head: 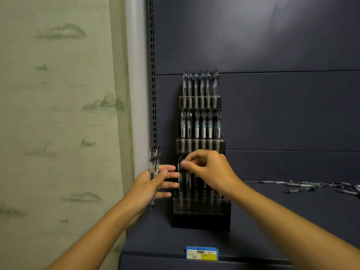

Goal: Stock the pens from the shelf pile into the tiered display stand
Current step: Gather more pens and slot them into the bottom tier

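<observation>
A clear tiered display stand (201, 212) stands on the dark shelf. Its top and middle tiers are full of upright pens; the bottom tier holds a few pens at its left. My right hand (207, 171) pinches the top of a pen (181, 177) standing in the bottom tier's left end. Just left of the stand, my left hand (155, 185) holds a small bundle of pens (153, 168) upright between thumb and palm, with its fingers stretched toward the stand. The loose pile of pens (311, 186) lies on the shelf at the far right.
A blue and yellow price label (202, 253) is clipped to the shelf's front edge. A slotted shelf upright (153, 94) and a pale pillar run up the left side, beside a wall with painted hills. Bare shelf lies between the stand and the pile.
</observation>
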